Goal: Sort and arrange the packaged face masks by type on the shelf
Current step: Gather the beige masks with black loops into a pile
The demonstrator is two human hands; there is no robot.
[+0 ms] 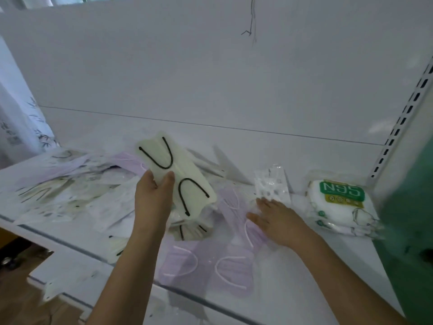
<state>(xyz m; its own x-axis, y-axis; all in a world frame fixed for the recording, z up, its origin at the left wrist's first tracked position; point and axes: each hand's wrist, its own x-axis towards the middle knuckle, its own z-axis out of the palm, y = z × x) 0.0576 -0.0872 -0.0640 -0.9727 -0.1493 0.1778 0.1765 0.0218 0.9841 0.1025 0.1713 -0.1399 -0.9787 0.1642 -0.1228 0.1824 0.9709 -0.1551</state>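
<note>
My left hand (153, 198) grips a cream packaged mask with black ear loops (187, 174), lifted above the white shelf (293, 289). More cream masks (189, 229) lie stacked under it. My right hand (276, 219) rests flat, fingers straight, on a lilac packaged mask (236, 207), its fingertips close to a clear-wrapped white mask (271, 184). Another lilac mask with white loops (206, 268) lies near the shelf's front edge. A stack of white N95 packs with green labels (339, 202) stands at the right end.
A loose heap of mixed mask packets (70, 184) covers the shelf's left half. The white back panel (210, 78) rises behind. A slotted metal upright (403, 123) and a green surface (412, 219) bound the right side. A lower shelf (75, 273) shows below left.
</note>
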